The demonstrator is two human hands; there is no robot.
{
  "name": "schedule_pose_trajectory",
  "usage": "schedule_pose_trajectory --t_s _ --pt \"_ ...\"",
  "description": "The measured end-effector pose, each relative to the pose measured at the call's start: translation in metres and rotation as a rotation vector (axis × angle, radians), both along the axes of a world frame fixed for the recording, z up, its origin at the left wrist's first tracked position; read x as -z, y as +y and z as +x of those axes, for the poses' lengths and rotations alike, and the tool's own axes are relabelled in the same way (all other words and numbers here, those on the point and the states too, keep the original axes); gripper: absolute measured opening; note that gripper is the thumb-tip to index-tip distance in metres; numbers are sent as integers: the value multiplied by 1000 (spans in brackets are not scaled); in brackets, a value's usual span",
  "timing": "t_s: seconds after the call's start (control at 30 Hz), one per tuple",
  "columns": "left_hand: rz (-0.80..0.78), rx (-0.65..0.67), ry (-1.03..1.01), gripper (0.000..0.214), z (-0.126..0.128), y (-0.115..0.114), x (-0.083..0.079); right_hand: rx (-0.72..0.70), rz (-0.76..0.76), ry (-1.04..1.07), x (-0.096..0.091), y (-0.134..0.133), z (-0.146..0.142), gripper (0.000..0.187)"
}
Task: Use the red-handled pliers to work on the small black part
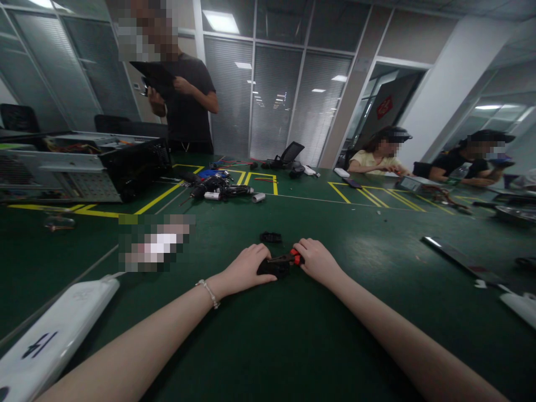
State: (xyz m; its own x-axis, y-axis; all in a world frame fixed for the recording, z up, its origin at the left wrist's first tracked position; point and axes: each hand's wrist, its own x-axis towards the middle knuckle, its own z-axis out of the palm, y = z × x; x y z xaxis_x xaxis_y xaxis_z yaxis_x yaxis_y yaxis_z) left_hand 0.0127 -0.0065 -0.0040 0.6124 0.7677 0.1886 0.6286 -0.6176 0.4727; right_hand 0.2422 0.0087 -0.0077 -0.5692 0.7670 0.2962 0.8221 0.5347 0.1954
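My right hand (316, 259) is closed around the red handles of a pair of pliers (285, 258), whose dark jaws point left. Under and beside the jaws is a small black part (274, 269), with my left hand (249, 267) closed on its left side, thumb along the near edge. Whether the jaws bite on the part I cannot tell. Just beyond my hands, a second black piece (271, 237) lies on the green table (268, 340).
An opened computer case (84, 167) stands at the left. A white power bank (62, 329) lies near my left arm. A power drill (201, 187) and tools are beyond. A dark flat device (460, 259) lies right. One person (190, 95) stands opposite; two sit at the right.
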Motion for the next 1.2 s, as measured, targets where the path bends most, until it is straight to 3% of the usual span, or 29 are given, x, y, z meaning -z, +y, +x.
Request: schedule_pose_trajectory --t_s 1.2 --pt "12 -21 14 34 1 -1 -1 0 -24 -3 0 0 0 34"
